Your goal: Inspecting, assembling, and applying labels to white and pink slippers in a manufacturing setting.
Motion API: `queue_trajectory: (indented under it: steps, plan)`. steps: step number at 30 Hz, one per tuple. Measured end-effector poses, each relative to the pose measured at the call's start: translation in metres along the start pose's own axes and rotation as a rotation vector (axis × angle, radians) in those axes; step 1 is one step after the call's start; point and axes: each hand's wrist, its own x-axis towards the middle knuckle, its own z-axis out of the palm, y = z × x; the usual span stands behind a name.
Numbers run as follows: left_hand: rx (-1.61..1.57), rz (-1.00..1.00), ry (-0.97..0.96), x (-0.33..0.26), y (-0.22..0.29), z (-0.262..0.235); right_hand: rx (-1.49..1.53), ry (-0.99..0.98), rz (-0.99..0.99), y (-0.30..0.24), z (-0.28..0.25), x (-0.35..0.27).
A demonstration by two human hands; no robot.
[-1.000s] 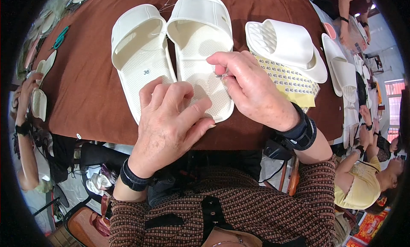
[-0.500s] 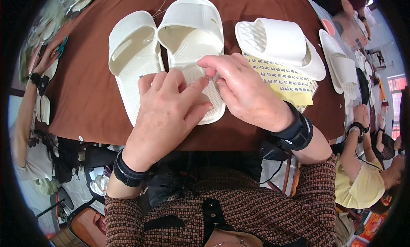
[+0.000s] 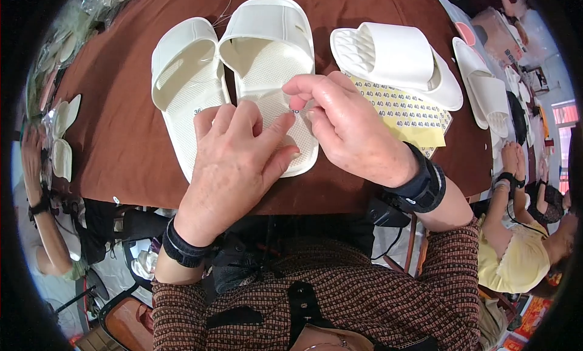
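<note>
- Brown cloth covers the tabletop (image 3: pixel 121 138), its near edge curving below the hands.
- Side by side near the middle of that edge lie a white textured slide sandal on the left (image 3: pixel 181 53) and a matching white textured slide sandal on the right (image 3: pixel 267 26), straps toward the far edge, heels toward the near one.
- Left hand (image 3: pixel 228 144): over the heel parts of both sandals, fingers loosely bent, thumb and forefinger spread apart, nothing visible between them.
- Right hand (image 3: pixel 358 126): over the right sandal's outer side, fingers curled, thumb close to the forefinger; whether it pinches anything I cannot tell. A small dark mark (image 3: pixel 296 112) shows beside its fingertips.
- Toward the tabletop's right edge, a smooth white slide sandal with a quilted insole (image 3: pixel 401 56) partly covers a yellow sheet of printed labels (image 3: pixel 419 132).
- Along the left edge lies a pale quilted sandal (image 3: pixel 62 160), near a co-worker's hand (image 3: pixel 30 147).
</note>
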Motion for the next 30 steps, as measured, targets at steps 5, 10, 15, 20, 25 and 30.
queue_trajectory:
  steps: [5,10,15,20,25,30]
  plan:
    - [-0.002,0.003,0.003,0.000,0.000,0.001,-0.026,-0.005,0.003,0.002,0.003,-0.001]
    - [-0.009,0.015,0.004,-0.001,-0.001,0.002,-0.044,0.049,-0.030,0.002,-0.001,-0.002]
    - [0.000,0.029,0.038,-0.002,-0.002,0.005,-0.046,0.020,-0.046,0.001,-0.001,-0.003]
    - [-0.017,0.015,0.024,-0.002,-0.001,0.004,-0.055,0.051,-0.016,0.000,-0.003,-0.003]
    - [-0.036,0.010,0.024,-0.004,-0.002,0.002,-0.036,-0.003,-0.005,0.000,-0.004,-0.003]
    - [-0.072,0.006,-0.004,-0.008,-0.001,-0.005,0.072,0.066,0.018,-0.002,-0.006,-0.006]
